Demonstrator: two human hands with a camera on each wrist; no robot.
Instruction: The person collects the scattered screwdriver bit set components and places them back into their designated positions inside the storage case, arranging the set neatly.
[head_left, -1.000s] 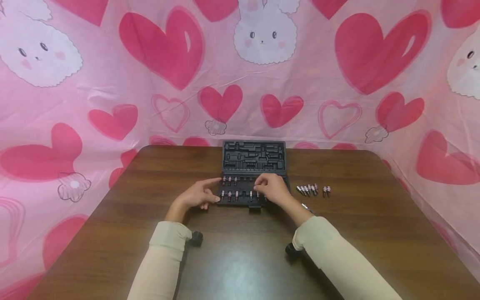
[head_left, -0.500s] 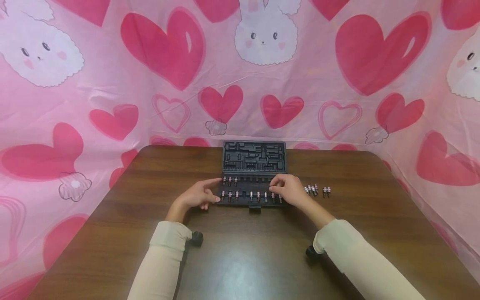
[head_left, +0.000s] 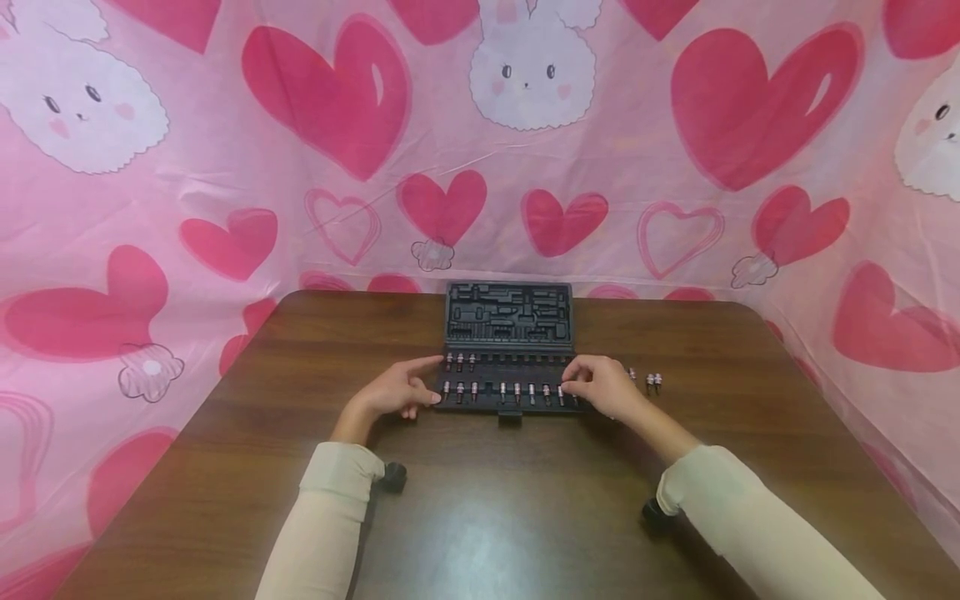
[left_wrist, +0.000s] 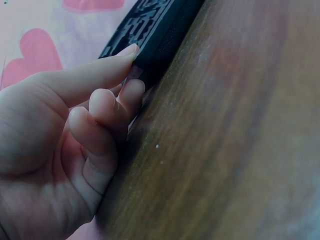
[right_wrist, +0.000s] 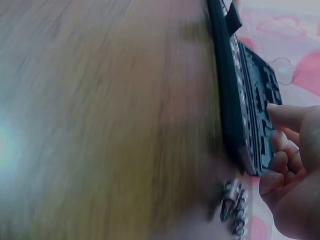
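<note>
A black tool case (head_left: 510,409) lies with its lid (head_left: 510,312) raised, and short metal socket bits (head_left: 460,392) stand in two rows in its tray. My left hand (head_left: 392,390) grips the case's left side, the index finger at the far part and the thumb at the near corner. In the left wrist view, that thumb sits on the case's edge (left_wrist: 162,42) with the other fingers curled beside it. My right hand (head_left: 603,386) is over the case's right end, fingers loosely bent. The right wrist view shows nothing between its thumb and fingers (right_wrist: 280,162).
Loose socket bits (head_left: 654,383) lie on the brown wooden table (head_left: 480,500) to the right of the case, some hidden behind my right hand. Pink heart-printed cloth (head_left: 622,150) surrounds the table. A black latch (head_left: 510,417) sticks out from the case's front.
My right hand has moved right along the case, from over the middle of the tray to its right end, uncovering several bits in the near row. My left hand has stayed put.
</note>
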